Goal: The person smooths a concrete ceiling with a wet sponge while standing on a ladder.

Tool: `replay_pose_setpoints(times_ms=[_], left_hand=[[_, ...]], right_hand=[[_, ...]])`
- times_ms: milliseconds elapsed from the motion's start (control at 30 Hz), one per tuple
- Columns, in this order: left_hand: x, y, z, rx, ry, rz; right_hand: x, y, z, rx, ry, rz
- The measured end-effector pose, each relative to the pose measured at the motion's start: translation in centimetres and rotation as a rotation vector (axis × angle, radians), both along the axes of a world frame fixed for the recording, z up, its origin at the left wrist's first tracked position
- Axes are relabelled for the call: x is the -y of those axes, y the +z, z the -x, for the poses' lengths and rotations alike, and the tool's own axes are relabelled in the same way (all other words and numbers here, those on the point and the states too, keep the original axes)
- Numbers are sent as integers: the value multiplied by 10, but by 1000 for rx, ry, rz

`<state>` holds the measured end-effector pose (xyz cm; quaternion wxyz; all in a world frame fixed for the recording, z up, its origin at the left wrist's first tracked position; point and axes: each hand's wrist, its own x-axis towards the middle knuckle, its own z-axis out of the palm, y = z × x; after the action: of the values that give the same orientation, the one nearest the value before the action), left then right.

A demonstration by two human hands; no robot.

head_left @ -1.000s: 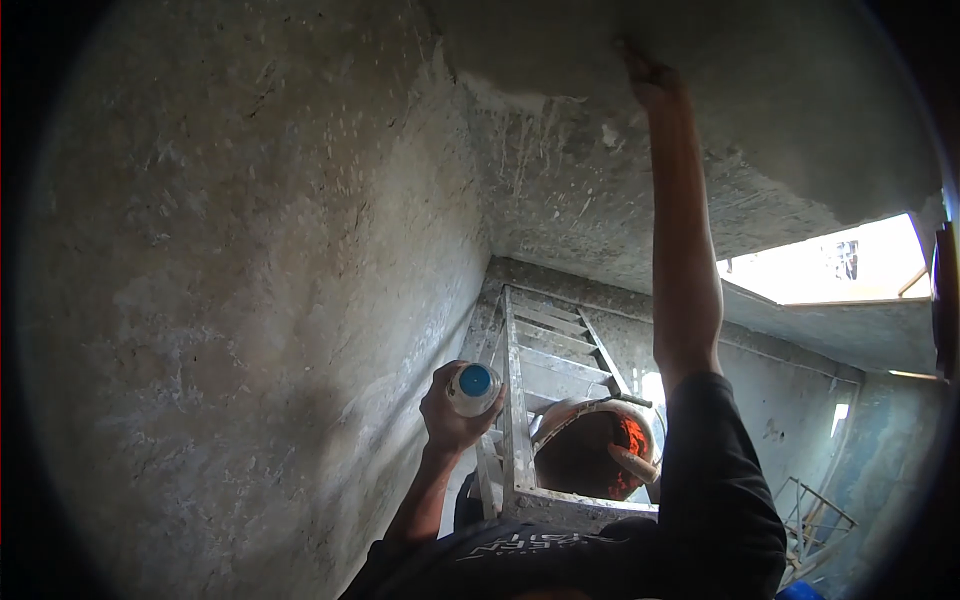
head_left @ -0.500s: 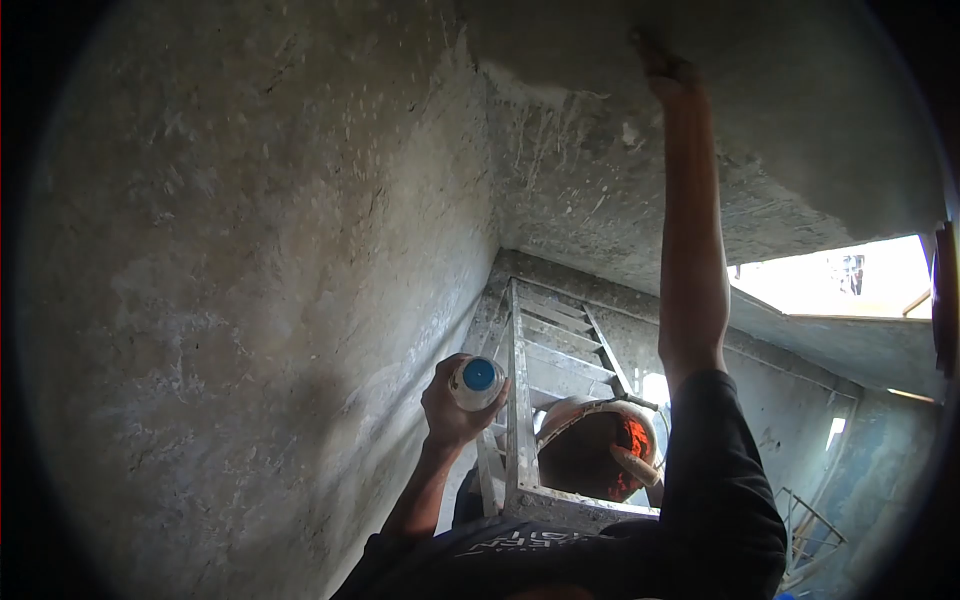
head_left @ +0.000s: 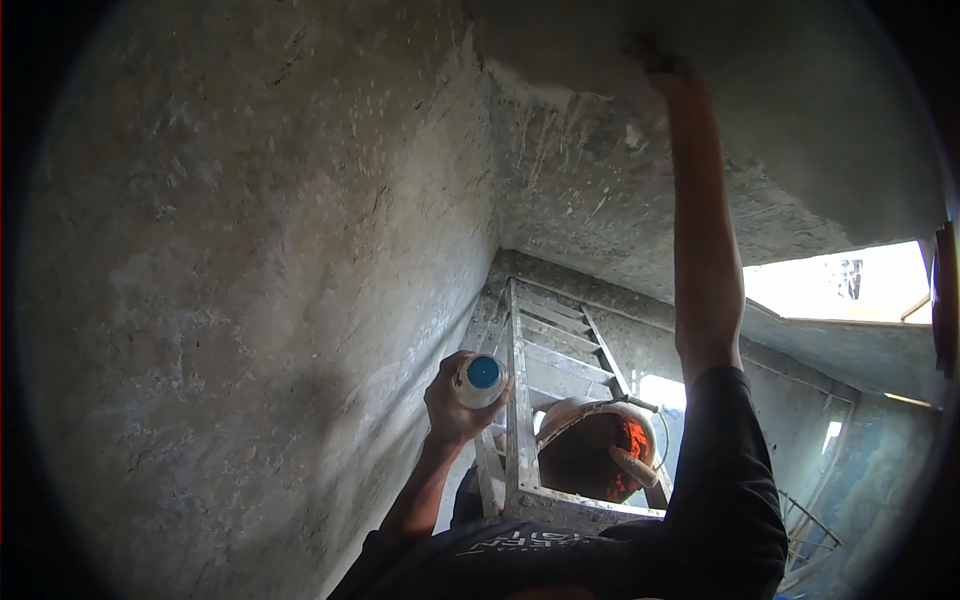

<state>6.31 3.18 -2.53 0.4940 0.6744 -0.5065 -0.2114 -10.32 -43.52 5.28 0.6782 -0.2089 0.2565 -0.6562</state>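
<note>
A clear bottle with a blue cap [head_left: 484, 371] is in my left hand [head_left: 448, 407], whose fingers wrap round it beside the ladder's left rail. My right arm stretches up high, and my right hand [head_left: 660, 62] is at the grey, partly smoothed ceiling surface [head_left: 790, 110]. That hand is dark and blurred, so its fingers and anything in them cannot be made out. Below, a bucket [head_left: 580, 452] with an orange-red patch inside hangs or rests at the metal ladder [head_left: 521, 430]. A tool with a pale handle [head_left: 634, 466] lies across the bucket's rim.
A rough concrete wall [head_left: 230, 300] rises close on the left. To the right is a bright opening [head_left: 840, 285]. Thin metal frame pieces [head_left: 815, 530] stand at the lower right, beside another grey wall.
My right forearm has shifted slightly to the right, with the hand still high at the ceiling. My left hand and the bottle have barely moved.
</note>
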Motion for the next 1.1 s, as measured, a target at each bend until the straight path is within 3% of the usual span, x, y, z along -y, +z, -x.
replay_pose_setpoints(times_ms=[133,233,300,400,567,733,800,900,967,1100], left_hand=[[-2,4,2,-23,28,-31],[-2,9,4,-12,27,-31],[-4,15,6,-52,12,-9],[-4,26,10,-28,-34,28],[1,63,34,83,-201,36],[5,90,70,252,-442,-81],[5,98,82,289,-512,-109],[3,107,104,391,-705,-192],[5,106,118,474,-725,-230],[6,95,137,715,-773,-443]], right_hand=[[-19,10,25,-68,45,21],[-95,-17,52,-259,157,26],[-144,-37,77,-279,155,-126],[-223,-50,115,-291,212,-155],[-344,-33,152,-316,91,-298],[-429,-47,179,-561,107,-267],[-453,-50,179,-421,118,-274],[-473,-56,178,-459,94,-274],[-477,-68,176,-277,63,-304],[-478,-77,177,-223,4,-319]])
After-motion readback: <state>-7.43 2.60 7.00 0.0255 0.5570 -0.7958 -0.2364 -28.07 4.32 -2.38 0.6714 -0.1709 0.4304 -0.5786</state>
